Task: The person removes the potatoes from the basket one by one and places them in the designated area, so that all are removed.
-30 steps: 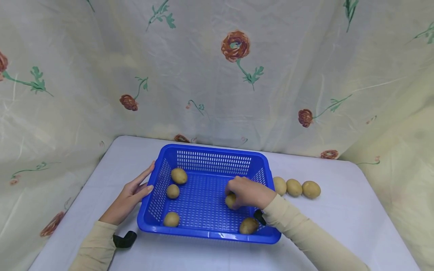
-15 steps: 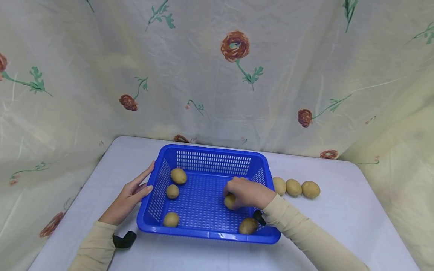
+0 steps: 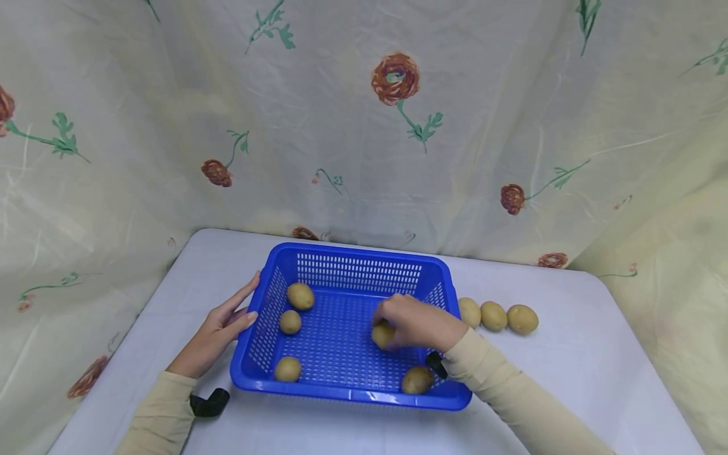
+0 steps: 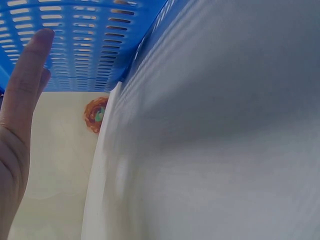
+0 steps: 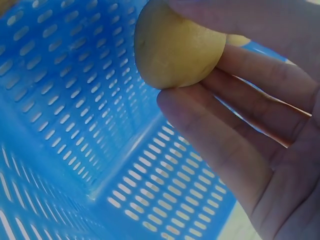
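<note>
My right hand [image 3: 418, 321] is inside the blue plastic basket [image 3: 349, 395], pinching a potato [image 3: 382, 335] between thumb and fingers. The right wrist view shows this potato [image 5: 175, 50] held at the fingertips. Against the basket's left side rests my left hand [image 3: 218, 328], with its fingers extended along the outer wall; in the left wrist view a straight finger [image 4: 32, 70] lies near the slotted wall. Along the basket's left side sit three potatoes: a larger one [image 3: 300, 296], a small one [image 3: 290, 322] and another [image 3: 287, 369]. A darker potato [image 3: 418, 380] lies in the front right corner.
Right of the basket, three potatoes stand in a row on the white-covered table [image 3: 580, 366]: one partly hidden by the rim [image 3: 469, 312], a middle one [image 3: 493, 316] and an outer one [image 3: 522, 320]. A flowered curtain [image 3: 341, 126] hangs behind the table.
My right hand has shifted slightly left and up in the head view with the potato in its grip. The left hand and the basket have not visibly moved.
</note>
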A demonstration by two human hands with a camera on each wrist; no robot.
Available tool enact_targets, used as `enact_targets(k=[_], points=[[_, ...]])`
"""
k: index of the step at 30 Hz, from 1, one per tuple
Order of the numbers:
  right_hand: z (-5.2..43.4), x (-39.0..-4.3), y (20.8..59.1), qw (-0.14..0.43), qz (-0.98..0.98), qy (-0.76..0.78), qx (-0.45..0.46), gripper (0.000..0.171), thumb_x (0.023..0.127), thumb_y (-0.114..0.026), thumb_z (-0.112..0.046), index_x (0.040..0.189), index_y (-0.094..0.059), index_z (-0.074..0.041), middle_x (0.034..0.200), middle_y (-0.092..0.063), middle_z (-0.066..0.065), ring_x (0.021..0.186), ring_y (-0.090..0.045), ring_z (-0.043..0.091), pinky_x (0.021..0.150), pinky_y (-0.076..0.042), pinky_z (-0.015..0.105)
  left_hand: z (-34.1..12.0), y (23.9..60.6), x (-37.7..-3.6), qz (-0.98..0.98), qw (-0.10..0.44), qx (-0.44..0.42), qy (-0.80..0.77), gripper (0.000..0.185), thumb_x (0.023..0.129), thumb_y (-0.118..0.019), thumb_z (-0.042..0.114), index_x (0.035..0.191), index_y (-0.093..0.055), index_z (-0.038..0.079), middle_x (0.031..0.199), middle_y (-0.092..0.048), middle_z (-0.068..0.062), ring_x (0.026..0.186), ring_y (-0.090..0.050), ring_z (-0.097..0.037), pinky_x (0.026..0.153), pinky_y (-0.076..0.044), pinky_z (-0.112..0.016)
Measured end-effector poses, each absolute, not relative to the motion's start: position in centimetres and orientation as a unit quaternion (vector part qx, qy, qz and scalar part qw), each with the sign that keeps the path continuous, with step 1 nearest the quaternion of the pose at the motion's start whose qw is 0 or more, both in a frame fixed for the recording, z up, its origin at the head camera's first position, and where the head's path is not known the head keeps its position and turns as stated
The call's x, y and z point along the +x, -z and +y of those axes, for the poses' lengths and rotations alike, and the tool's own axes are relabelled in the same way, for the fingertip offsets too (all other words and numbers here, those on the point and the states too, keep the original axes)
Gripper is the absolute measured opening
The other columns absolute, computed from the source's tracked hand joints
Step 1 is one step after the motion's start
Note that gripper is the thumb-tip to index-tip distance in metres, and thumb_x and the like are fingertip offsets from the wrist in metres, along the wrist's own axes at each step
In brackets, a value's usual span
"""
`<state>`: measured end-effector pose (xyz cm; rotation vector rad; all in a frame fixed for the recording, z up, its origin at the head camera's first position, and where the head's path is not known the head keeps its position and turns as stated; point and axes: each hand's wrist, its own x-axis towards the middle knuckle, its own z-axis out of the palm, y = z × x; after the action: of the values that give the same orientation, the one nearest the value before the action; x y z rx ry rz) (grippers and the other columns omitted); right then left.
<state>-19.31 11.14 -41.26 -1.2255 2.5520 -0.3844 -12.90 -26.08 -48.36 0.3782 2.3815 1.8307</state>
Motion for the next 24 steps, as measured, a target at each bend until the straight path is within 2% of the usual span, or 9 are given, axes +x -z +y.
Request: enact_targets(k=[9,18,24], points=[[11.6,-19.2,40.7,0.113,0.882,0.155,-0.429,0.025,0.079,-0.086,-0.010,0.103,-0.080,-0.007,0.096,-0.078,0.001,0.080,-0.063,0.009,0.074,-0.056,0.023,-26.1,48.5,-12.9,0.794,0.053,0.121,-0.594,0.064,0.110,-0.050,0.027,0.166,-0.019,0.030,0.176,-0.010,0.000,0.148,-0.043,-0.042,0.111,-0.050,-0.044],[12.6,-18.6,39.5,0.095,0.890,0.176,-0.409,0.029,0.080,-0.087,-0.013,0.108,-0.079,-0.008,0.103,-0.078,0.002,0.095,-0.072,0.015,0.085,-0.062,0.032,-26.0,48.4,-12.9,0.791,0.053,0.124,-0.597,0.064,0.110,-0.049,0.027,0.167,-0.018,0.029,0.176,-0.010,-0.002,0.147,-0.043,-0.043,0.109,-0.053,-0.041],[12.8,-18.3,39.0,0.076,0.887,0.180,-0.419,0.029,0.081,-0.088,-0.013,0.108,-0.079,-0.007,0.101,-0.077,0.001,0.093,-0.072,0.014,0.082,-0.062,0.026,-26.1,48.4,-12.9,0.793,0.051,0.123,-0.594,0.064,0.110,-0.049,0.027,0.167,-0.019,0.029,0.176,-0.010,-0.002,0.148,-0.043,-0.042,0.112,-0.050,-0.045]])
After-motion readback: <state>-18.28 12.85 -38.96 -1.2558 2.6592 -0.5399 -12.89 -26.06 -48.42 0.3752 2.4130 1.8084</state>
